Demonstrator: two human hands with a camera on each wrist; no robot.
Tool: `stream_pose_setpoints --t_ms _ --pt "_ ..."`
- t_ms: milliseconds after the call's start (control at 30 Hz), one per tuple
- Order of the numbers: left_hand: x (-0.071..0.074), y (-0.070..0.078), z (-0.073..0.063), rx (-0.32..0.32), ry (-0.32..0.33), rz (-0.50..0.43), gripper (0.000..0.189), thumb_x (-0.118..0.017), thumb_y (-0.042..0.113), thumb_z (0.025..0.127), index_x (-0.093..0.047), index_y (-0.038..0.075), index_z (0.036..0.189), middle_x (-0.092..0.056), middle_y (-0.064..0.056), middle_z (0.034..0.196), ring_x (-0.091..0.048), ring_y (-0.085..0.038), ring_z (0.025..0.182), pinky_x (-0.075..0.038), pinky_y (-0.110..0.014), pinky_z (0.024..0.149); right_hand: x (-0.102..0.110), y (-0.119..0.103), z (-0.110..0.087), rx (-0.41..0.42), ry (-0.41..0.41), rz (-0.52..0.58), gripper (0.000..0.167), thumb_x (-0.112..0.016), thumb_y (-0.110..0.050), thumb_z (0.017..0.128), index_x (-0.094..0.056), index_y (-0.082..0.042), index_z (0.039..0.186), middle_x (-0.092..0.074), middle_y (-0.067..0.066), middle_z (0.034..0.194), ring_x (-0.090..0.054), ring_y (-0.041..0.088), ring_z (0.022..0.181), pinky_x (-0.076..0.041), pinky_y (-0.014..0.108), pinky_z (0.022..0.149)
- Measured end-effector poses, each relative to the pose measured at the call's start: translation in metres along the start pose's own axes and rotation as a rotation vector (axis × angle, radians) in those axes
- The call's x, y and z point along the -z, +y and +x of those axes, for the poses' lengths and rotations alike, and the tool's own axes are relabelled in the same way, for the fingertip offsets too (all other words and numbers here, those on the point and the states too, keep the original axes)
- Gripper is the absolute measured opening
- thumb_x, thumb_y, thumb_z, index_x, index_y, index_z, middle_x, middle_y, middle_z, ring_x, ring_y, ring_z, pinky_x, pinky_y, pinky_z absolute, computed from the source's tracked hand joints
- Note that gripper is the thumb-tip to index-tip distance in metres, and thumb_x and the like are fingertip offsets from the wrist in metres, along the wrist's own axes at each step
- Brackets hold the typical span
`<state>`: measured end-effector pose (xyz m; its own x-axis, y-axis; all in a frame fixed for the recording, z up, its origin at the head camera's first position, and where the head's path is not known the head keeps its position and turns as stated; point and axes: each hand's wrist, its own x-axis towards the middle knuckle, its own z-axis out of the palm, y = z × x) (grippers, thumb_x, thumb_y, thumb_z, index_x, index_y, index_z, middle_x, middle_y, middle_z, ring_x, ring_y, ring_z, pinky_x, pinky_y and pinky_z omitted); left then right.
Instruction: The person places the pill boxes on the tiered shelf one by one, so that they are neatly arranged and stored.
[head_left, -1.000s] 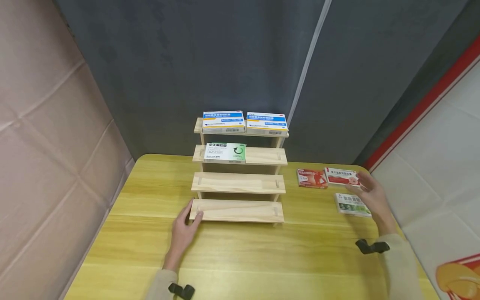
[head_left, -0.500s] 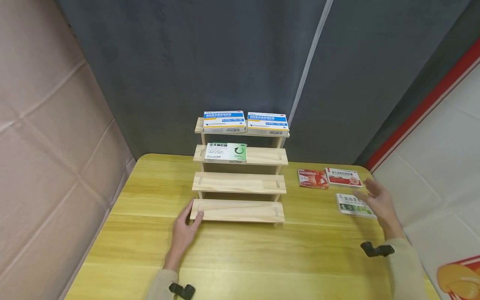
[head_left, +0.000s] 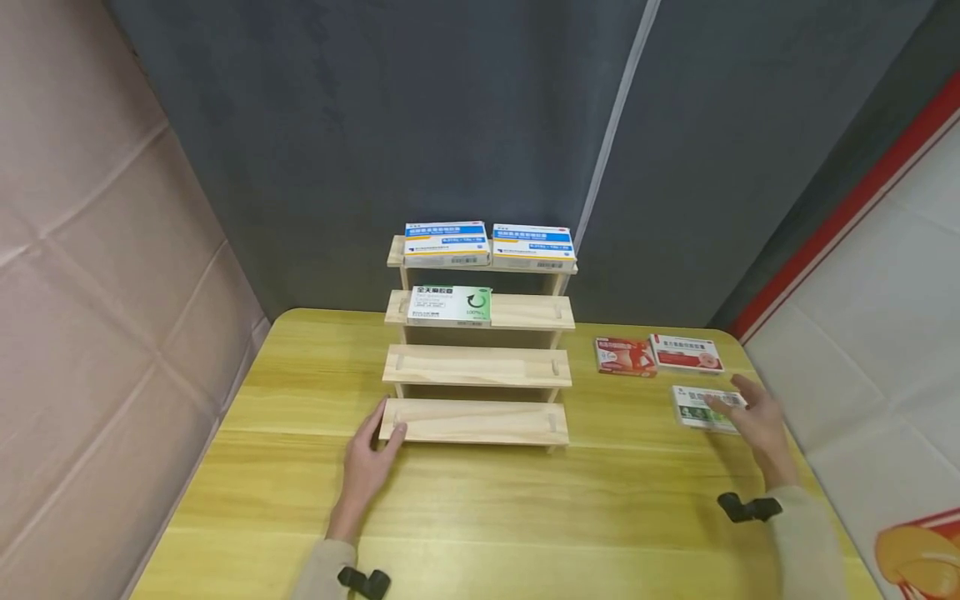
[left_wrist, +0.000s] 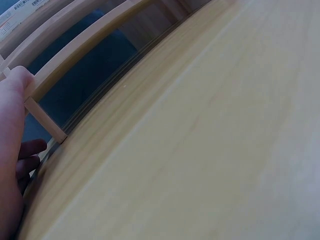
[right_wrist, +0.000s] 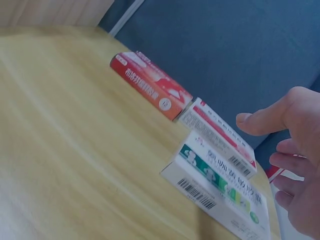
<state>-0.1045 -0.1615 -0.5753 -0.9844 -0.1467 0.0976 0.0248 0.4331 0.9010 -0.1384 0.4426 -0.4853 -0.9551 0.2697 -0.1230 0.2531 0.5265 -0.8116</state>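
Observation:
A stepped wooden display rack (head_left: 476,421) stands on the table. My left hand (head_left: 366,461) holds the left end of its lowest step, the thumb on the board and the fingers along the side. In the left wrist view, the thumb (left_wrist: 21,77) lies at the board's corner. My right hand (head_left: 761,425) hovers over a white-and-green medicine box (head_left: 705,408), thumb and fingers spread with nothing between them. In the right wrist view, that box (right_wrist: 220,187) lies below the hand, apart from it. Behind it lie a white-and-red medicine box (head_left: 686,353) and a red medicine box (head_left: 625,357).
Two blue-and-white medicine boxes (head_left: 446,243) sit on the rack's top step. On the left of the second step rests another white-and-green box (head_left: 450,305). A dark curtain (head_left: 375,125) hangs behind the table (head_left: 480,517); pale panels (head_left: 885,400) flank both sides.
My right hand has come away from the white-and-red box, shifted right, then moved down over the white-and-green box. My left hand has stayed on the rack.

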Motion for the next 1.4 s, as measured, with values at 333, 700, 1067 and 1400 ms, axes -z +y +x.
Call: stream_pose_setpoints --t_ms 333,700,1067,1400 --pt "-0.001 0.000 0.001 0.004 0.005 0.006 0.067 -0.065 0.047 0.098 -0.040 0.027 0.157 -0.043 -0.016 0.158 -0.038 -0.044 0.146 -0.027 -0.068 0.120 -0.005 0.005 -0.001 -0.070 0.032 -0.018 0.085 -0.064 -0.028 0.099 -0.014 0.009 0.158 -0.016 0.038 0.162 -0.027 0.050 0.144 -0.026 0.067 0.119" --pt "-0.001 -0.001 0.001 -0.004 0.007 -0.001 0.067 -0.065 0.047 0.098 -0.040 0.025 0.156 -0.045 -0.015 0.157 -0.039 -0.042 0.146 -0.028 -0.065 0.121 -0.001 0.018 0.002 -0.128 -0.031 -0.017 0.096 -0.065 -0.034 0.099 -0.001 0.004 0.160 -0.003 0.036 0.164 -0.011 0.056 0.150 -0.021 0.068 0.122" --pt "-0.002 0.000 0.001 -0.036 0.008 -0.011 0.066 -0.065 0.042 0.099 -0.039 0.022 0.157 -0.044 -0.018 0.157 -0.039 -0.044 0.145 -0.030 -0.065 0.120 0.001 0.025 0.006 -0.141 -0.063 -0.086 0.090 -0.054 -0.039 0.102 0.001 0.005 0.159 0.000 0.037 0.163 -0.008 0.058 0.149 -0.014 0.072 0.121" --pt "-0.002 -0.002 0.002 -0.022 0.006 -0.007 0.067 -0.065 0.043 0.099 -0.039 0.022 0.157 -0.044 -0.018 0.157 -0.039 -0.044 0.145 -0.029 -0.064 0.121 0.007 0.029 0.008 -0.103 -0.155 -0.204 0.078 -0.035 -0.039 0.108 0.001 0.012 0.156 -0.002 0.043 0.159 -0.006 0.063 0.146 -0.015 0.077 0.117"
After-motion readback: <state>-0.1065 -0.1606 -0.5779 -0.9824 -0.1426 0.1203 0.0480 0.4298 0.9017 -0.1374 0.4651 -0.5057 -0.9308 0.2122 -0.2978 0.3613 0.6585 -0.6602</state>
